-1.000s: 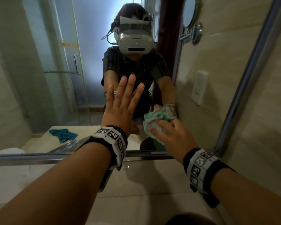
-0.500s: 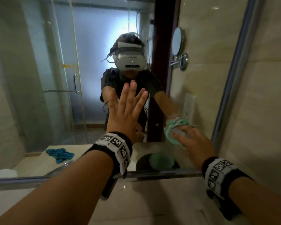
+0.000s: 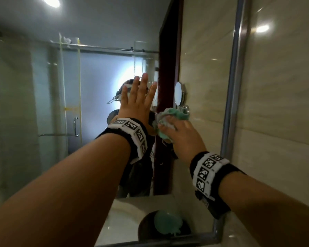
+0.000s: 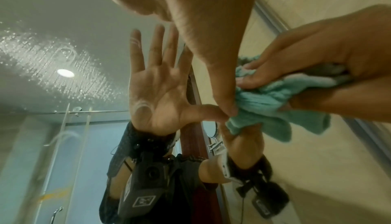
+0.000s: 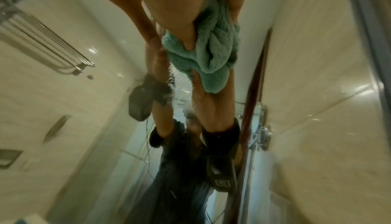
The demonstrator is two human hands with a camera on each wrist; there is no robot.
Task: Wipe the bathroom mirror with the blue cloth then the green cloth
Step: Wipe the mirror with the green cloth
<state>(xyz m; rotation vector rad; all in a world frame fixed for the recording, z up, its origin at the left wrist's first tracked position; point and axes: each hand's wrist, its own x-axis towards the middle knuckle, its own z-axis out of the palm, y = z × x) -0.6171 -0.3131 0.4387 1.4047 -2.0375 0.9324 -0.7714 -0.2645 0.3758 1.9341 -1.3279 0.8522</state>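
The bathroom mirror fills the wall ahead, with a chrome frame down its right side. My left hand lies flat on the glass, fingers straight and spread; the left wrist view shows its thumb touching the mirror beside the cloth. My right hand grips the bunched green cloth and presses it against the glass just right of the left hand. The green cloth is wadded between fingers and palm. The blue cloth is out of view.
A beige tiled wall stands right of the frame. Reflected in the mirror are a glass shower door, a small round wall mirror, a white washbasin and a green object in a dark bowl.
Both hands have moved up the mirror. The right hand carried the green cloth up and left, close to the left hand. The view tilted upward, so the blue cloth dropped out of sight.
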